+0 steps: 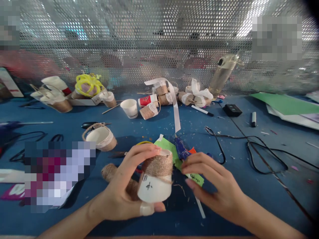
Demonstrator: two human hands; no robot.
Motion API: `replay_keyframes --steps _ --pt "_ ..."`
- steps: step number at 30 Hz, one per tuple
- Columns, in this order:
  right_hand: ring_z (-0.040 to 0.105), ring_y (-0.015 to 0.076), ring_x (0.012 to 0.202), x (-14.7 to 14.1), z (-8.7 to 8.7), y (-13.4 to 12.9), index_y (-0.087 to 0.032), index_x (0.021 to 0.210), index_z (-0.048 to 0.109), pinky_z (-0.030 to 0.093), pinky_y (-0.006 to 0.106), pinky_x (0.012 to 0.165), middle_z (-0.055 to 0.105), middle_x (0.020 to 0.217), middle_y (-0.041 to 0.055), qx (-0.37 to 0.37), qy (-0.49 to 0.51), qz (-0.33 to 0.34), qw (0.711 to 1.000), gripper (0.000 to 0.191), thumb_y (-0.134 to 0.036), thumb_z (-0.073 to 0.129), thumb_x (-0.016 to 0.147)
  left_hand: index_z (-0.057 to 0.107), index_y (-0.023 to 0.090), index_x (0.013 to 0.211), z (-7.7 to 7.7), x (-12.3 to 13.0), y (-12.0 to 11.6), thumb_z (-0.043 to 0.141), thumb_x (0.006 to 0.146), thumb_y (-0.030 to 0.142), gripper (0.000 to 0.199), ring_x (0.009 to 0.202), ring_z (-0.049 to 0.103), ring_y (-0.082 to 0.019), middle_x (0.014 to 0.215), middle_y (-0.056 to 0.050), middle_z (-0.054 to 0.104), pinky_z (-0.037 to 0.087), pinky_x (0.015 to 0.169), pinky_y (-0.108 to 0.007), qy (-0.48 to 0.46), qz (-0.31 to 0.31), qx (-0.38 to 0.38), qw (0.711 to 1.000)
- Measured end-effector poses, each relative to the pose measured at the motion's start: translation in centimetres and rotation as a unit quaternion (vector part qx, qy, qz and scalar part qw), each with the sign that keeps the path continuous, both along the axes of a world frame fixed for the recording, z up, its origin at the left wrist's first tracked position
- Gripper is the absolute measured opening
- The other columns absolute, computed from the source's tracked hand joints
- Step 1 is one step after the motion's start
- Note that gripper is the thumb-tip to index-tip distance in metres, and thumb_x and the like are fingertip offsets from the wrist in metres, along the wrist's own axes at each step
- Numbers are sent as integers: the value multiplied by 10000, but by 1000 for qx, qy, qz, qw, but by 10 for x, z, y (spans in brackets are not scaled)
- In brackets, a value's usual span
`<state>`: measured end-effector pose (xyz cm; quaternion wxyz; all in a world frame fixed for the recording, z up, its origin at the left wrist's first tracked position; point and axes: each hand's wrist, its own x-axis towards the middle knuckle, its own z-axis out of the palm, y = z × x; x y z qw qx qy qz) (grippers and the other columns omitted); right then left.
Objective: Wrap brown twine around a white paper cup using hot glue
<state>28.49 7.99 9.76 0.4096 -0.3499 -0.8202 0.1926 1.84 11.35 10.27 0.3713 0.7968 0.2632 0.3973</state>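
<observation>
- Low at the middle of the blue table (249, 149), the left hand (124, 189) wraps a paper cup (156, 179), thumb under its white base, fingers curled over its rim, closed firmly on it.
- That cup lies tilted, its long axis running from the base near the camera up and away; rough jute twine (159, 164) coils around its upper half, the lower half smooth white paper with a small dark mark.
- Just right of the cup, the right hand (214, 186) hovers with fingers loosely bent and pinched, apparently on a thin strand; I cannot tell for certain.
- Behind the cup lie green paper (171, 149) and a blue glue gun (181, 149).
- Left of the cup rests a twine ball (108, 172); farther back stand more wrapped cups (159, 99).
</observation>
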Motion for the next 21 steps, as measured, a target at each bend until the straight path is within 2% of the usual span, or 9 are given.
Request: replay_keyframes --steps 3,8,10,16,21 --pt "635 161 945 -11 2 -5 -154 1100 624 550 273 840 658 1005 71 -18 48 45 998 217 -155 692 894 427 265 1436 0 1 -1 864 711 381 854 1361 425 -297 1390 -100 425 365 1205 -423 37 2 40 998" --pt "632 131 840 -24 -1 -2 -159 980 655 537 234 754 642 911 47 -74 93 35 992 88 -154 691 899 392 236 1458 -1 1 -1 844 741 366 857 1366 422 -256 1379 -98 423 359 1209 -344 61 -2 99 993" --pt "620 123 800 -28 -1 -2 -163 931 656 530 226 710 634 894 44 -95 97 31 990 64 -120 676 888 390 234 1457 -1 1 0 844 741 363 858 1358 433 -265 1376 -104 425 371 1203 -366 68 3 103 992" --pt "598 123 733 -33 3 -4 -194 881 609 505 231 637 657 840 15 -99 107 22 989 155 -57 637 812 407 265 1450 0 1 2 854 722 375 862 1291 491 -329 1333 -124 479 446 1130 -502 64 34 125 989" --pt "576 111 638 -32 12 -1 -210 868 564 474 222 558 639 773 -7 -233 142 20 962 115 -106 604 840 399 280 1453 1 1 4 859 707 360 880 1268 520 -334 1351 -128 486 486 1088 -506 70 64 139 986"
